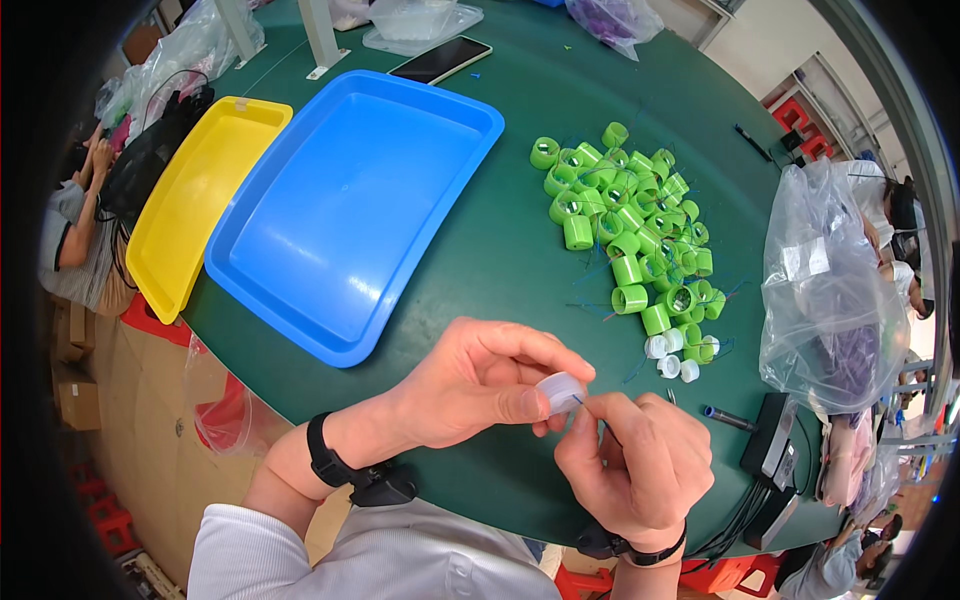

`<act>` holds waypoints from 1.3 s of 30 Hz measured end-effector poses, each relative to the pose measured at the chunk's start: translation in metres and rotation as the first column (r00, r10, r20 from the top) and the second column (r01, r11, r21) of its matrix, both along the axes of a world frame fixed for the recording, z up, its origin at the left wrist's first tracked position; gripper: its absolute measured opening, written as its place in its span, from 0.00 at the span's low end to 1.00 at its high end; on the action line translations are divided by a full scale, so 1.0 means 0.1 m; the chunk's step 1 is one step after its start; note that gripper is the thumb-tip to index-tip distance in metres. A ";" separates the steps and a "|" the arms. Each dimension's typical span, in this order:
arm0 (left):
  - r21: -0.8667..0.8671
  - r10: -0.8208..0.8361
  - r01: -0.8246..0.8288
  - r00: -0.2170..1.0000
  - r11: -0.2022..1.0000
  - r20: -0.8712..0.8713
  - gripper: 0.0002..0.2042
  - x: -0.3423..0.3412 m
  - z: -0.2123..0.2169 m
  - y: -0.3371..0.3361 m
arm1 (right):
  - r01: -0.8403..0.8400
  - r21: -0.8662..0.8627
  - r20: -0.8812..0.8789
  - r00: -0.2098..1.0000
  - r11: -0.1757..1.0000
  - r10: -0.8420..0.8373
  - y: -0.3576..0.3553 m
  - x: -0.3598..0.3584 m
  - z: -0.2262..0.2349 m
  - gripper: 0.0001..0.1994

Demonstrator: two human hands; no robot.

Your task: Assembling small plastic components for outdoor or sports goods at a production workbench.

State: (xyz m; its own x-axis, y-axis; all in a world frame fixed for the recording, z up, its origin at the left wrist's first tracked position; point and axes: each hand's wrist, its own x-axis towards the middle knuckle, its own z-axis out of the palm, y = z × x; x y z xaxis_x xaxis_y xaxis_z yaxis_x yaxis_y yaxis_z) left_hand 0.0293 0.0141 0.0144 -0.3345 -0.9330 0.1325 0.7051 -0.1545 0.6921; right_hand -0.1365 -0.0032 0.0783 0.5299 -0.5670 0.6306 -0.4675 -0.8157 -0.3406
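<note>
Low centre of the frame: my left hand has its grip closed around a white cap, while the right hand pinches a thin blue thread at it. I'd say keep the cap steady and feed slowly. Green spools sit upper right on the tabletop.

On the tabletop lie 2 trays: 1 blue tray and 1 yellow tray. 1 phone lies beyond the blue one. The green rings form 1 heap, too many and too overlapped to count exactly, several dozen at least. About 4 small white caps sit at its near end. 1 more white cap is between the 2 hands, left hand and right hand. 1 large clear bag stands at the right, and 1 dark pen lies near it.
</note>
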 end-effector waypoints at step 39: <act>0.129 0.020 -0.023 0.999 0.991 0.030 0.17 -0.02 0.01 0.00 | 0.037 -0.081 -0.058 0.997 0.996 -0.041 -0.04 0.03 -0.13 0.06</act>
